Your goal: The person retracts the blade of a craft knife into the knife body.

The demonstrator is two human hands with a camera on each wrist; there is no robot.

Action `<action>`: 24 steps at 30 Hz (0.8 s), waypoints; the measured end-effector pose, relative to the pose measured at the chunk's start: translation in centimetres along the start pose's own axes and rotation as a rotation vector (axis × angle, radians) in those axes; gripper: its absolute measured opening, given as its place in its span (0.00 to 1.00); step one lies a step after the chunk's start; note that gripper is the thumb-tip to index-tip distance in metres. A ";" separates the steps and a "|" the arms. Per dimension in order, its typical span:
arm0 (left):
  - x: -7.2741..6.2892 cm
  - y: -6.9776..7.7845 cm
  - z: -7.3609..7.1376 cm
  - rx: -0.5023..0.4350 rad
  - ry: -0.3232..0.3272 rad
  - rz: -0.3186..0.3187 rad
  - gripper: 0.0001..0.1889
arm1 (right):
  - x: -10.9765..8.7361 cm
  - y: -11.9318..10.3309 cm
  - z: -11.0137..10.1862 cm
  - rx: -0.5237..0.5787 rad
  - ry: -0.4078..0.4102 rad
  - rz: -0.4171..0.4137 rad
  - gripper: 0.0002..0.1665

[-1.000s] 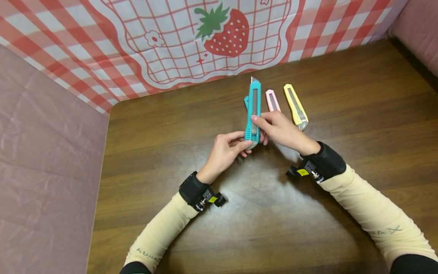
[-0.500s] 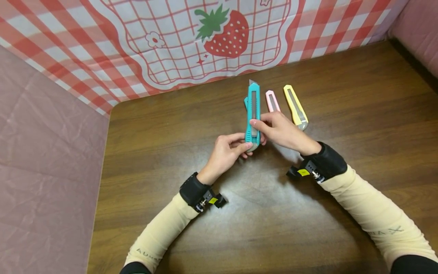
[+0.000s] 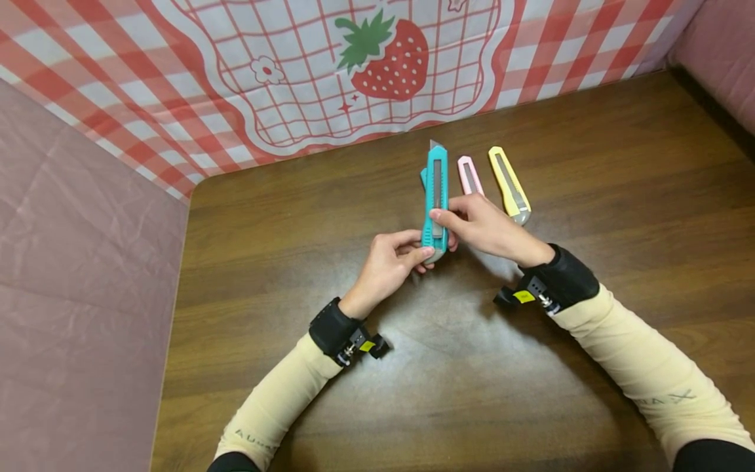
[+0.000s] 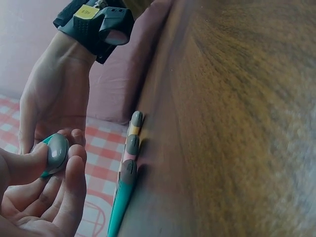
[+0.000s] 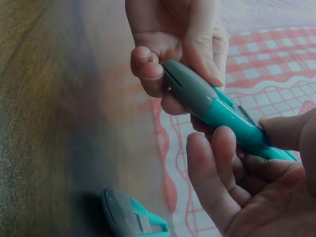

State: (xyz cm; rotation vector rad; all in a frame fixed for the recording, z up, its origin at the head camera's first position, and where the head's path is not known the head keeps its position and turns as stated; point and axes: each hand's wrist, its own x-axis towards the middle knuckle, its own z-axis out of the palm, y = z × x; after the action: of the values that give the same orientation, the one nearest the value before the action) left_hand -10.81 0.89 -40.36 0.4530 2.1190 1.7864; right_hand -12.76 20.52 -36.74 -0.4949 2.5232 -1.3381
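A teal utility knife (image 3: 436, 190) with a grey end cap is held up above the table, a short tip of blade (image 3: 434, 143) showing at its far end. My left hand (image 3: 386, 265) pinches the grey cap between thumb and fingers, seen close up in the left wrist view. Higher along the body, my right hand (image 3: 486, 226) grips the knife, its thumb (image 5: 284, 131) on the slider side in the right wrist view. Behind the held knife lies a second teal knife (image 5: 136, 217), mostly hidden in the head view.
A pink utility knife (image 3: 470, 176), partly behind my right hand, and a yellow one (image 3: 509, 183) lie on the brown wooden table (image 3: 448, 393). Along the table's back edge hangs a strawberry-print checked cloth (image 3: 295, 85). Pink cloth (image 3: 77, 295) covers the left side.
The held knife has come slightly nearer to me. My right thumb has slid a little down its body toward the grey cap. The knives on the table have not moved.
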 end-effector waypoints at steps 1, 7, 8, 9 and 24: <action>0.0 0.0 0.0 -0.002 0.003 0.001 0.13 | 0.0 0.0 0.0 0.009 -0.004 -0.001 0.17; 0.1 0.1 -0.3 0.003 0.031 0.003 0.12 | 0.1 0.0 0.4 0.056 0.004 -0.021 0.13; 0.1 0.1 -0.3 0.002 0.032 0.004 0.13 | 0.1 0.0 0.4 0.060 0.009 -0.021 0.13; 0.1 0.2 -0.3 -0.003 0.031 0.006 0.13 | 0.2 0.0 0.4 0.063 0.014 -0.019 0.13; 0.1 0.5 -0.6 -0.079 -0.005 -0.009 0.14 | 0.0 -0.1 0.3 0.112 0.025 -0.019 0.14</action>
State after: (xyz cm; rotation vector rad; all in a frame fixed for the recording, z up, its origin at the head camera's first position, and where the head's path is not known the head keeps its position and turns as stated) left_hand -11.12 0.47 -39.82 0.4260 2.0351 1.8549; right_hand -12.62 20.21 -36.81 -0.4835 2.4520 -1.4918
